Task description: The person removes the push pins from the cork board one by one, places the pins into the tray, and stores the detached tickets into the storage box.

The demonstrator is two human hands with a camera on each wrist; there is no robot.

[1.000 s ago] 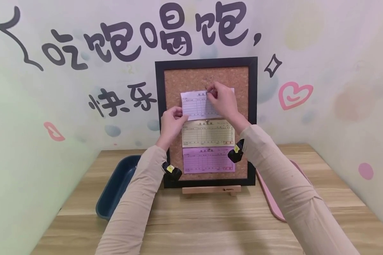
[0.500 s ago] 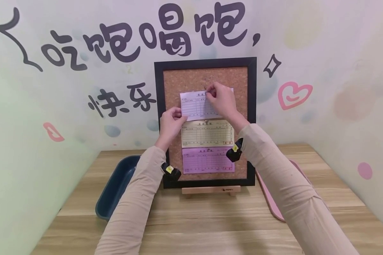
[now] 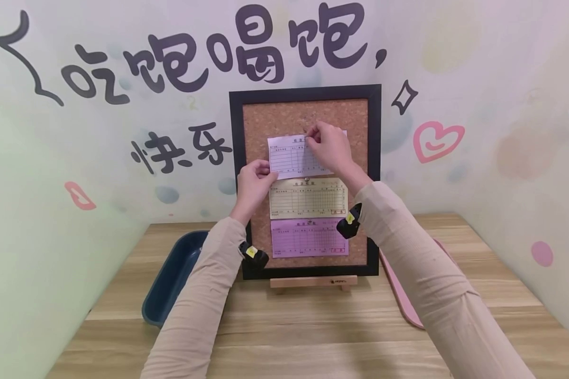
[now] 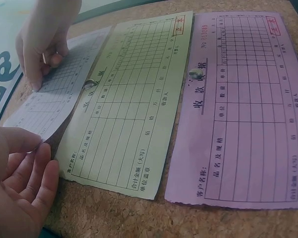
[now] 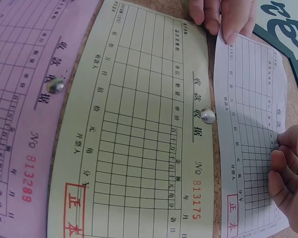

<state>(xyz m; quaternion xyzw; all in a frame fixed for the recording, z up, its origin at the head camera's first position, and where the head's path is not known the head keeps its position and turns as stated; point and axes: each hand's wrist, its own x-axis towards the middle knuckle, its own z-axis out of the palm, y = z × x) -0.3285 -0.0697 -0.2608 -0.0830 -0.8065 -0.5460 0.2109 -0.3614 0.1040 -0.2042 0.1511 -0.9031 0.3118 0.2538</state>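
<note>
A white receipt slip [image 3: 284,155] lies against the cork board [image 3: 284,117], above a yellow slip [image 3: 308,199] and a purple slip [image 3: 308,239]. My left hand [image 3: 255,187] pinches the white slip's lower left corner between thumb and fingers. At the slip's top middle, my right hand [image 3: 332,150] has its thumb and fingertips drawn together on a thumbtack, which they mostly hide. Silver thumbtacks hold the other two slips at their top middles: one on the yellow slip [image 5: 207,116], one on the purple slip [image 5: 55,86].
The board's black frame [image 3: 304,271] stands on a small wooden easel [image 3: 313,282] on the wood-grain table [image 3: 284,337]. A dark blue tray [image 3: 158,295] sits to the left, partly behind the left sleeve. A pink tray [image 3: 403,300] lies to the right under the right forearm.
Both hands stay nearly in place on the white slip. The right fingertips remain at its top middle, and the view has shifted only slightly.
</note>
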